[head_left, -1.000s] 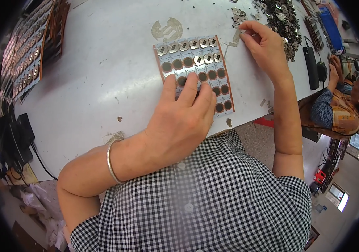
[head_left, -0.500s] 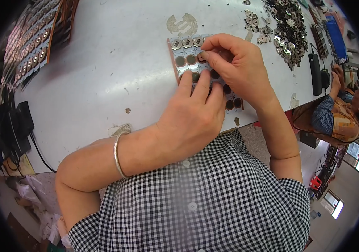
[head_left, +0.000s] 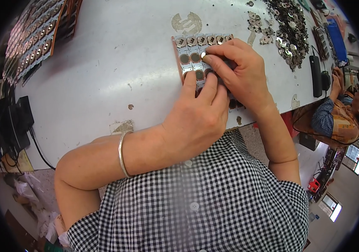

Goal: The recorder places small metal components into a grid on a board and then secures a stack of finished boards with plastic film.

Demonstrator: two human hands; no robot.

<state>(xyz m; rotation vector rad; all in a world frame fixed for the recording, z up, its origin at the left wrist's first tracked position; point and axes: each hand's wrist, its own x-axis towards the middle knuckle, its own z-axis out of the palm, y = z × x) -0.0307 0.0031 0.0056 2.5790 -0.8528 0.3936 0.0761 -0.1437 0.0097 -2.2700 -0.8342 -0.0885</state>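
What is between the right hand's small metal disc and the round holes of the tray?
Nothing visible. The right hand holds the disc directly over the tray, beside open holes. The left hand covers only the tray's lower rows.

Far right: heap of loose metal discs (head_left: pixel 288 25); far left: stacked filled trays (head_left: pixel 36 46); black adapter (head_left: pixel 17 122) left; another person (head_left: pixel 343 113) right.

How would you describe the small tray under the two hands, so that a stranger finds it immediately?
On the white table, look at its near edge, where both hands meet. The tray lies flat beneath them, a grid of round pockets. Unlike the stacked trays far left, it lies alone, partly filled with shiny discs.
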